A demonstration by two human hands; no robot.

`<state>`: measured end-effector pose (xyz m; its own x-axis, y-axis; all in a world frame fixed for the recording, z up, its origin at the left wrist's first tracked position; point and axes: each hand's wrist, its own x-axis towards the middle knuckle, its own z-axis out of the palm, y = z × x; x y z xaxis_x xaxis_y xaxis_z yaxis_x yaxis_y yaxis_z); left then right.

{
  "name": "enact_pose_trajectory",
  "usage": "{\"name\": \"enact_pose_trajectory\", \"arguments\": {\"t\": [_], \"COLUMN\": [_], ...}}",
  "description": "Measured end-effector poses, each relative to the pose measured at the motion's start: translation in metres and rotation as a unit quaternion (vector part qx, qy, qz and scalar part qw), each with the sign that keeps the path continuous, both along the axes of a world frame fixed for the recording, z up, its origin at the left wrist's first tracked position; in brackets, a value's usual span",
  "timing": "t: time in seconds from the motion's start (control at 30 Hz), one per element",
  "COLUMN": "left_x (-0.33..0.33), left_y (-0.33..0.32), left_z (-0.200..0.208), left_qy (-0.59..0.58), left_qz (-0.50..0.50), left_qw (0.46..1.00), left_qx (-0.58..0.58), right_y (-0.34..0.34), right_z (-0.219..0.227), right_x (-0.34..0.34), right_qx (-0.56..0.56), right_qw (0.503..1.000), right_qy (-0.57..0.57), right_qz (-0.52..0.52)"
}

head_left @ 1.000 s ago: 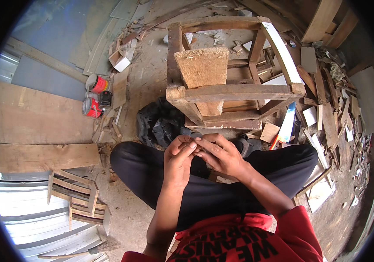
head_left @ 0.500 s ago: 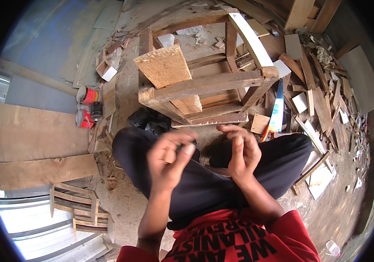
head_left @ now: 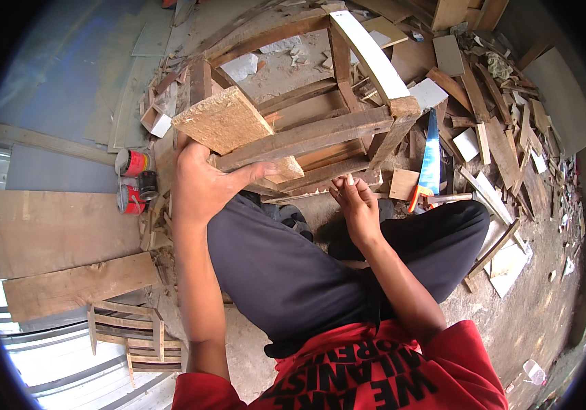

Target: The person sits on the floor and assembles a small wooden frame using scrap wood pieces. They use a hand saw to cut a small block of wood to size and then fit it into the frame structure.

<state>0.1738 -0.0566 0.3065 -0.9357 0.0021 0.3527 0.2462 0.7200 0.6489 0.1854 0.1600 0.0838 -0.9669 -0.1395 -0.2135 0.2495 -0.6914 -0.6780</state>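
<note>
A rough wooden frame (head_left: pixel 306 140), shaped like a stool or small chair, stands on the floor before my crossed legs. My left hand (head_left: pixel 200 181) is wrapped round its near left corner. The thumb lies along the near rail, and the other fingers are partly hidden behind the corner. Just above that hand, a square piece of rough board (head_left: pixel 224 121) rests slanted on the frame. My right hand (head_left: pixel 358 210) is raised near the frame's lower front edge. Its fingertips are pinched together, and whatever they hold is too small to name.
At the right lie a handsaw (head_left: pixel 429 154) with a blue blade and orange handle, a wooden tool handle (head_left: pixel 450 198) and a heap of wood offcuts (head_left: pixel 505 160). Several paint cans (head_left: pixel 132 164) stand at the left. A slatted wooden piece (head_left: pixel 135 335) is at lower left.
My left hand has moved forward and left, from free in the air onto the frame's corner. My right hand has shifted slightly left and its fingertips have closed into a pinch.
</note>
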Motion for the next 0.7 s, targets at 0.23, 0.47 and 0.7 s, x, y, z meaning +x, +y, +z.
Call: {"name": "enact_pose_trajectory", "arguments": {"t": [0.23, 0.47, 0.7], "left_x": [-0.005, -0.001, 0.012], "left_y": [0.005, 0.002, 0.023], "left_z": [0.009, 0.006, 0.046], "left_qy": [-0.015, 0.012, 0.072], "left_qz": [-0.046, -0.074, 0.032], "left_qw": [0.999, 0.996, 0.981], "left_qx": [-0.005, 0.038, 0.179], "right_y": [-0.019, -0.015, 0.055], "right_z": [-0.01, -0.011, 0.092], "right_x": [-0.011, -0.006, -0.026], "right_qx": [-0.04, -0.054, 0.149], "right_qw": [0.998, 0.998, 0.966], "right_qy": [-0.016, 0.002, 0.165], "right_qz": [-0.039, -0.045, -0.13]}}
